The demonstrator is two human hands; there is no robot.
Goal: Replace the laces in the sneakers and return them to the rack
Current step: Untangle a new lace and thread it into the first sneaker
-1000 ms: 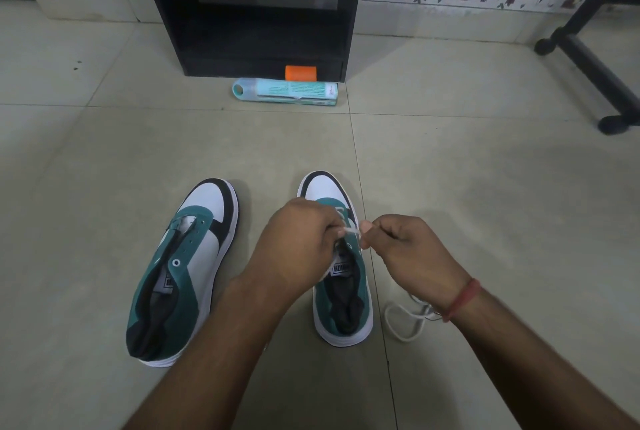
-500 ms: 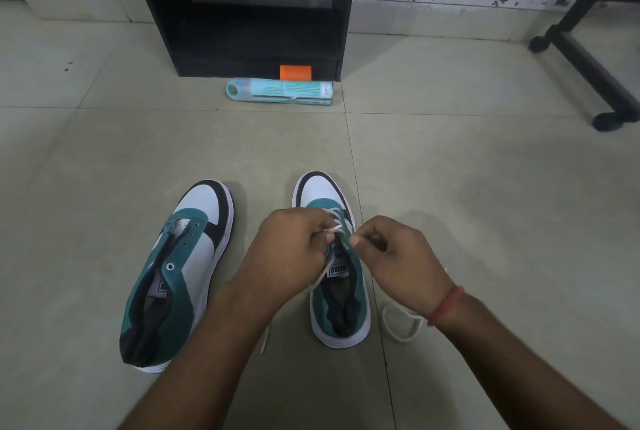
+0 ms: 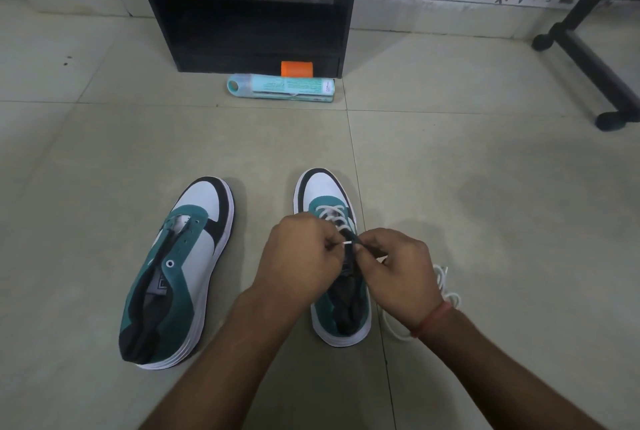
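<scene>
**Lacing right sneaker, mid-way**

Head view: both hands meet over the right sneaker (image 3: 332,291) on the floor (image 3: 485,222). Left hand (image 3: 298,256) and right hand (image 3: 401,263) each pinch the white lace (image 3: 330,213) near its tip, by the tongue. Lower eyelets are crossed; slack lies beside the right wrist. Left sneaker (image 3: 180,274) stands unlaced, just beside. Black rack (image 3: 242,14) is well apart, ahead. The lace looks soft, limp and light; best held at the stiff tip for threading.

tiled floor (image 3: 485,187), two sneakers (image 3: 180,274), teal tube (image 3: 280,88)
</scene>
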